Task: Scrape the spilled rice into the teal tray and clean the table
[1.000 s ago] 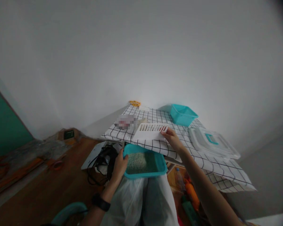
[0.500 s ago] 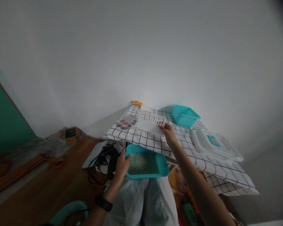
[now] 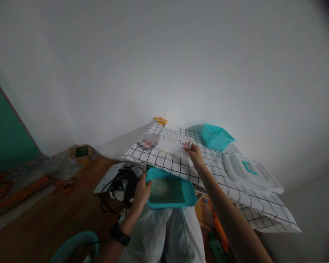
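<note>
My left hand (image 3: 143, 190) grips the left side of a teal plastic tub (image 3: 191, 193) that sits on my lap below the table edge. Pale granular material (image 3: 167, 190) covers much of the tub's floor. Over the table, the fingers of my right hand (image 3: 193, 151) pinch the right end of a white slotted plastic panel (image 3: 171, 145). A row of narrow slots runs along the panel's far edge. Whether the panel touches the cloth I cannot tell. Just left of it lies a pixelated, reddish item (image 3: 148, 141).
A checked cloth (image 3: 218, 171) covers the table. On it stand a second teal bin (image 3: 218, 138), a clear lid with a teal handle (image 3: 253, 173) and a yellow object (image 3: 160, 120). Black cables (image 3: 126, 182) lie left of the tub; bottles (image 3: 207, 212) stand low on the right.
The view has shifted slightly. Both hands keep their holds, and the tub and the slotted panel stay almost where they were.
</note>
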A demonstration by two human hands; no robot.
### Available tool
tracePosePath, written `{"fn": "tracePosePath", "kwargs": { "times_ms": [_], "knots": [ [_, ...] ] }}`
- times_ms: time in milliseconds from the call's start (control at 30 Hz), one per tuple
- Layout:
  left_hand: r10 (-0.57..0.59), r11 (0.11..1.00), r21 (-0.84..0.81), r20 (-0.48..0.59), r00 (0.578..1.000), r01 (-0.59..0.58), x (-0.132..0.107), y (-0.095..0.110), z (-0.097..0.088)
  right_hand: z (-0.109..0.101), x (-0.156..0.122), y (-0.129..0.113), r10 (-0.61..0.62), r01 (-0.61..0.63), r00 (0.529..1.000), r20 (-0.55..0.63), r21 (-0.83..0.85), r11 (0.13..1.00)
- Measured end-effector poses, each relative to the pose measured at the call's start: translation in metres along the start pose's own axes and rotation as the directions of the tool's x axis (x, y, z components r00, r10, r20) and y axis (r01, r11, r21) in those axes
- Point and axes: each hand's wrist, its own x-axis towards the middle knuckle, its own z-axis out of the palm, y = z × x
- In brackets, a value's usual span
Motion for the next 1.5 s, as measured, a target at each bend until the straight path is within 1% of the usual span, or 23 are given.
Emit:
{"fn": "tracePosePath", "kwargs": {
  "times_ms": [133,200,333,433,533,667,833,967,1067,1200,1367,1500],
  "knots": [
    [0.007,1.000,-0.005,0.003,1.000,-0.007,0.000,0.001,-0.001,-0.008,-0.009,-0.008,-0.006,0.006,1.000,0.010,0.023,1.000],
    [0.005,1.000,-0.005,0.003,1.000,-0.005,0.000,0.002,-0.001,-0.008,-0.010,-0.012,-0.015,0.015,1.000,0.001,0.032,0.999],
    [-0.004,1.000,0.005,0.004,1.000,0.004,-0.001,0.003,0.000,0.004,-0.003,-0.011,-0.047,0.048,0.999,-0.023,0.021,0.999],
    [0.000,1.000,0.014,0.004,1.000,0.000,-0.002,0.003,0.000,0.016,0.005,-0.004,-0.056,0.056,0.998,-0.001,-0.012,0.998],
    [0.009,1.000,0.022,0.011,1.000,-0.009,-0.002,0.001,-0.001,0.019,0.007,0.003,-0.050,0.051,0.998,0.029,-0.034,0.998],
    [0.013,0.999,0.029,0.011,1.000,-0.014,-0.001,0.001,-0.002,0.011,0.001,0.006,-0.037,0.039,0.996,0.078,-0.027,0.999],
    [0.010,0.999,0.037,0.019,1.000,-0.010,-0.001,0.002,-0.002,0.001,-0.006,0.001,-0.020,0.017,0.991,0.133,0.023,1.000],
    [0.015,0.999,0.033,0.026,1.000,-0.016,-0.001,0.003,-0.003,-0.006,-0.010,-0.006,-0.011,0.001,0.991,0.132,0.073,0.997],
    [0.018,0.999,0.027,0.024,1.000,-0.018,0.000,0.003,-0.004,-0.008,-0.012,-0.009,0.005,-0.015,0.994,0.107,0.096,0.995],
    [0.022,1.000,0.022,0.030,0.999,-0.023,0.002,0.004,-0.004,0.000,-0.012,-0.010,0.020,-0.028,0.998,0.064,0.118,0.993],
    [0.014,1.000,0.019,0.035,0.999,-0.015,0.005,0.003,-0.006,0.016,-0.010,-0.011,0.027,-0.041,0.996,0.089,0.152,0.988],
    [-0.021,1.000,0.009,0.024,0.999,0.021,0.008,0.004,-0.008,0.013,-0.012,-0.014,0.023,-0.043,0.992,0.125,0.161,0.986]
  ]
}}
